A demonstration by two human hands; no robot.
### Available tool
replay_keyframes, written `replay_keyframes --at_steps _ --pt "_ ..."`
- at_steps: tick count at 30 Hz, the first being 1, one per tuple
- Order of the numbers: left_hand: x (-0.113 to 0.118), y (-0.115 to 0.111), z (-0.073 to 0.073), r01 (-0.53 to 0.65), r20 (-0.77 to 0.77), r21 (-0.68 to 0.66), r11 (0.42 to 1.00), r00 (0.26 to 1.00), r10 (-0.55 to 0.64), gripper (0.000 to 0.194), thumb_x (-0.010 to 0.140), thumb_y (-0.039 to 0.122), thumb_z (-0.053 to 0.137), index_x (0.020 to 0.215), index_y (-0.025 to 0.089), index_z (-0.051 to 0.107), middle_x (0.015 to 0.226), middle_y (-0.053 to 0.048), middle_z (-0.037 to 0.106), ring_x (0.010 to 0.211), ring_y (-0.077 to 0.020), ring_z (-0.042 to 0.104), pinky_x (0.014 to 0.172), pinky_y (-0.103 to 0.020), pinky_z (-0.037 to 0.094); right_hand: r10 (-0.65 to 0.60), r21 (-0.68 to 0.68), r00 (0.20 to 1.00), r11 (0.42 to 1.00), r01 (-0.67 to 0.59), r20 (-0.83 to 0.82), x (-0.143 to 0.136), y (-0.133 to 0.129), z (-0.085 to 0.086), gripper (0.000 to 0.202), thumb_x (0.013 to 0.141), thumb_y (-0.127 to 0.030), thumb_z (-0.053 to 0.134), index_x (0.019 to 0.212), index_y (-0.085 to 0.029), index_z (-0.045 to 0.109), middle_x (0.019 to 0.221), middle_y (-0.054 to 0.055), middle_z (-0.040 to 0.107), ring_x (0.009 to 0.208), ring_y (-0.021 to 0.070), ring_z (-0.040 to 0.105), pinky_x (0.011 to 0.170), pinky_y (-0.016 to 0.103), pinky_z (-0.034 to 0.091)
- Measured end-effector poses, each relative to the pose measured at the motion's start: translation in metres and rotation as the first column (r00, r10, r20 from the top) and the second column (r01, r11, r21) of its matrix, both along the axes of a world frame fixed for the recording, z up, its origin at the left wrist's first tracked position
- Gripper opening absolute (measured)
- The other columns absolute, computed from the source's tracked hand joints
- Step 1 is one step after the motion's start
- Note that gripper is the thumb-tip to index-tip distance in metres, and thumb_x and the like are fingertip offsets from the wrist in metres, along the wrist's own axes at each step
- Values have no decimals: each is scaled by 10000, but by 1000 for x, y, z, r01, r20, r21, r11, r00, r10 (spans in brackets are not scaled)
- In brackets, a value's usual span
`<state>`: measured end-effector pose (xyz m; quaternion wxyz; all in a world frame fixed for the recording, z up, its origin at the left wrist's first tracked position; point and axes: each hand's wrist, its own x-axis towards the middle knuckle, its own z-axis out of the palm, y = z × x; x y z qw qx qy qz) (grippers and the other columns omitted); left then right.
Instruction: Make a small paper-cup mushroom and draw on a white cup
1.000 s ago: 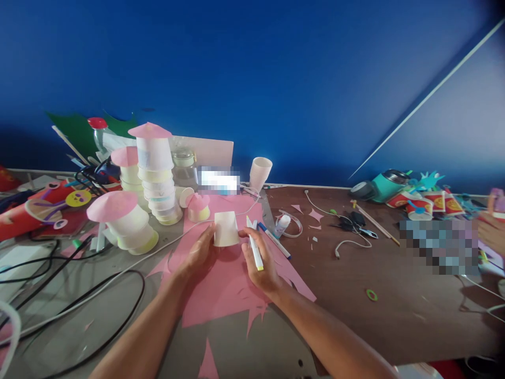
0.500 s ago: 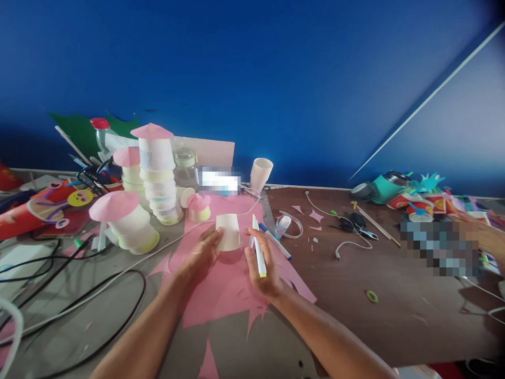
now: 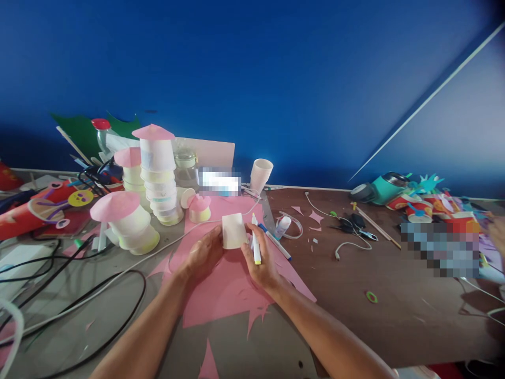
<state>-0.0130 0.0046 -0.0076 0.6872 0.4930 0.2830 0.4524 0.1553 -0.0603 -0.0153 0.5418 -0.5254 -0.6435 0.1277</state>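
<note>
A small white paper cup [image 3: 233, 231], wide end down, is held over the pink paper [image 3: 209, 295]. My left hand [image 3: 205, 249] grips the cup's left side, with some fingers hidden behind it. In my right hand [image 3: 263, 264] lies a white marker [image 3: 256, 246] with yellow ends, pointing away from me. The right fingertips touch the cup's right edge. A second, blue-capped marker [image 3: 278, 244] rests on the paper just beyond the right hand, beside a small white bottle [image 3: 283, 226].
Left stand stacked-cup towers [image 3: 158, 181] with pink cone roofs, and cables [image 3: 144, 300] cross the table. An upright paper cup [image 3: 261, 175] stands at the back. Rightward lie pink scraps [image 3: 315, 216], keys [image 3: 357, 221] and a teal bottle [image 3: 389, 188]. Another person's hand [image 3: 495, 234] shows at far right.
The cup has shifted slightly right and tilted. My right hand has come up to the cup's edge, carrying the marker. At far right, the other person's hand has drawn back.
</note>
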Motion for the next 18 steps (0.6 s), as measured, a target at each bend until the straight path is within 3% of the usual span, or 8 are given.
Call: replay_keyframes --at_steps 2,4,7,12,18 --pt "3 -1 5 71 20 -28 997 997 -70 394 958 230 447 994 52 796 811 -96 782 890 -224 723 730 -247 575 -11 -6 1000 1000 11 -20 0 2 -2 383 1002 -364 523 1359 -225 533 1281 139 660 1188 279 651 1011 447 546" --pt "3 -2 8 149 89 -99 984 986 -140 360 948 197 517 1205 101 751 953 -104 805 953 -233 733 817 -281 575 -14 -14 998 1000 14 -54 1 3 -3 389 997 -377 529 1358 -234 543 1292 130 658 1196 278 648 1008 440 548" --pt "0 -3 8 219 180 -203 954 966 -184 505 896 186 669 1400 192 638 1195 -119 773 1116 -274 704 974 -344 526 -1 -34 993 999 -3 -117 3 5 -4 376 990 -367 534 1344 -241 563 1291 110 670 1196 265 651 1005 420 554" --pt "-3 -4 6 219 187 -246 944 967 -176 591 849 249 764 1421 211 619 1268 -135 746 1208 -339 656 1034 -427 481 27 -52 988 998 -36 -155 5 6 -5 345 967 -289 544 1306 -241 592 1269 96 698 1169 254 674 992 404 564" --pt "-3 -7 9 180 148 -264 948 978 -144 660 831 268 787 1455 243 573 1280 -119 735 1191 -324 658 996 -403 494 31 -33 993 999 -35 -111 4 6 -7 358 948 -243 548 1304 -245 588 1280 95 700 1184 255 677 1018 413 557"
